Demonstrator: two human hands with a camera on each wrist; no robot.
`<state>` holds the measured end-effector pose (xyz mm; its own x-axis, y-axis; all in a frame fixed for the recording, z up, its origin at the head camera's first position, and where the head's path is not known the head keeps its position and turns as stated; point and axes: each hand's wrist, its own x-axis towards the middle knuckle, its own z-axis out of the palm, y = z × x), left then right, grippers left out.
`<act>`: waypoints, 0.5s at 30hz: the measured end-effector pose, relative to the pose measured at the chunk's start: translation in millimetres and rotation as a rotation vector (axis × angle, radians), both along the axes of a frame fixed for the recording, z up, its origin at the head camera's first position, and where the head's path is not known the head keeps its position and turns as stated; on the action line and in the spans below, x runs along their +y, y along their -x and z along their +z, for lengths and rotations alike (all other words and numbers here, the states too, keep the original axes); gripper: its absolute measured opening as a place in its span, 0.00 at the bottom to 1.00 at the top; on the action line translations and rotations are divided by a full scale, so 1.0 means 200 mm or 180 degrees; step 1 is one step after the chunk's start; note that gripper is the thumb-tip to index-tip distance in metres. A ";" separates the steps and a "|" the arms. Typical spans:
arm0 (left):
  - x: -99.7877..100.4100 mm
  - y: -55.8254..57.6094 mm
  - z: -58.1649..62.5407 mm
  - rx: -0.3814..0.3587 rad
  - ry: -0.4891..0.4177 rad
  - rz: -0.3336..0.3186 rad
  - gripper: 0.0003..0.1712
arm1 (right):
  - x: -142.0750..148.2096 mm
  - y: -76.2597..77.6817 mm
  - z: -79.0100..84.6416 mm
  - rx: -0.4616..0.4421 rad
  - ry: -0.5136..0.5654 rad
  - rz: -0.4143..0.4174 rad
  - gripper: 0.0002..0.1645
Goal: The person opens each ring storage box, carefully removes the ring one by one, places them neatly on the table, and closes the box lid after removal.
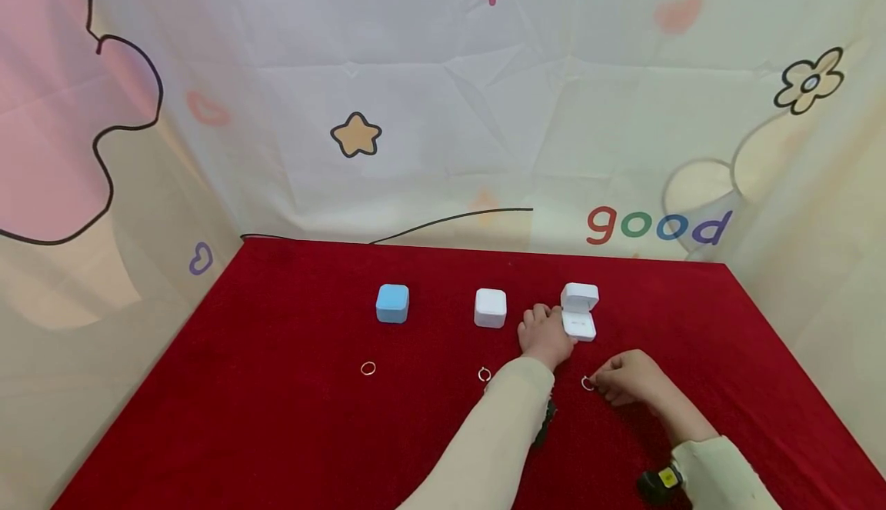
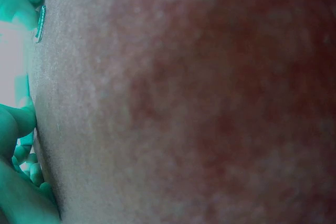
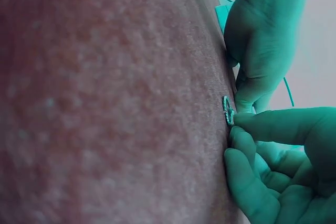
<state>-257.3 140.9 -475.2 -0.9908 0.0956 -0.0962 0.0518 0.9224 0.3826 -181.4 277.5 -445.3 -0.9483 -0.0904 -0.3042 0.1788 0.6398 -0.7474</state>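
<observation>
An open white ring box (image 1: pixel 580 328) stands at the right of the red cloth, its lid tilted up. My left hand (image 1: pixel 544 336) grips it by its left side, thumb along the front corner. Nearer to me, my right hand (image 1: pixel 633 376) pinches a silvery ring (image 1: pixel 586 384) by its right side, between thumb and forefinger. In the right wrist view the ring (image 3: pixel 227 109) stands up at the cloth, beside the thumb and fingertips. Cloth fills most of the left wrist view, with fingers (image 2: pixel 16 124) only along the left edge.
A closed white box (image 1: pixel 490 308) stands left of my left hand, and a closed blue box (image 1: pixel 392 304) farther left. In front of them lie a silvery ring (image 1: pixel 484 374), near my left sleeve, and a gold-toned ring (image 1: pixel 368 368). A printed curtain (image 1: pixel 429 179) hangs behind.
</observation>
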 end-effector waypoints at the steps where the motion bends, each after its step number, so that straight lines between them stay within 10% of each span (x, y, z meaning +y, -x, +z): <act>1: 0.00 0.00 0.00 0.0009 0.0006 0.0000 0.32 | 0.00 0.00 0.00 -0.0012 0.0022 0.0012 0.13; 15: 0.01 0.00 -0.01 0.0005 -0.0009 0.0017 0.31 | 0.05 0.00 0.03 -0.0307 0.0344 0.0235 0.15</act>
<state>-257.7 142.3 -476.6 -0.9914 0.0907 -0.0942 0.0477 0.9216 0.3851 -180.6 288.2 -439.8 -0.9047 -0.1960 -0.3782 0.2085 0.5706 -0.7944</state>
